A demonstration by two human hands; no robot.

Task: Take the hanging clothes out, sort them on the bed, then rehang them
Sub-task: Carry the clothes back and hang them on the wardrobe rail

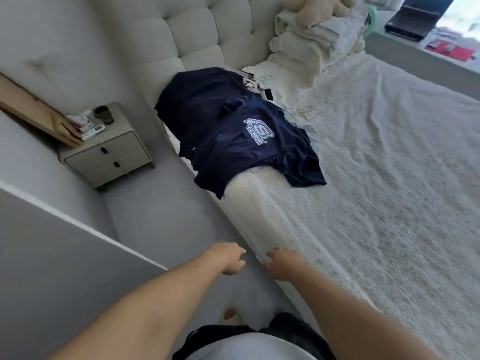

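A pile of navy clothes lies on the bed near the headboard, the top shirt showing a white logo. White hangers poke out at the pile's right side. My left hand reaches forward over the floor beside the bed, fingers loosely curled, holding nothing. My right hand hovers at the bed's near edge, fingers relaxed and empty. Both hands are well short of the clothes.
A grey nightstand with small items stands left of the bed. Folded white bedding and a plush toy sit by the tufted headboard. A grey wall corner stands at my left.
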